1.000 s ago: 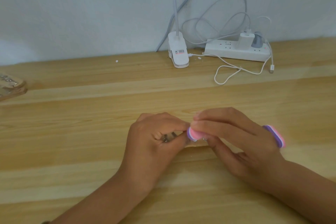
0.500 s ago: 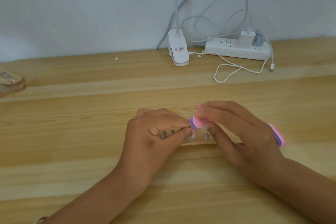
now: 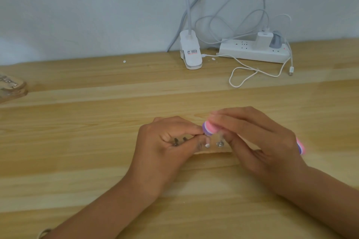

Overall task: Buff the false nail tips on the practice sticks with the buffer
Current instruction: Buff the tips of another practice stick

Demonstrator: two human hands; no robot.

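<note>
With left hand (image 3: 163, 147) pinching the sticks (image 3: 219, 144) and right hand (image 3: 258, 137), at 3 o'clock, pinching the buffer (image 3: 208, 129), may skid off them if pressed hard.

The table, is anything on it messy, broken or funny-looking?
Nothing looks broken or spilled. Only small oddities: a few white specks lie loose on the table near the lamp clip, and a white cable lies in a loose loop by the power strip, one plug end unconnected.

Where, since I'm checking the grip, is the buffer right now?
Head view, centre right: the right hand holds the buffer, its pink end beside the left hand fingertips, just above the practice sticks.
</note>
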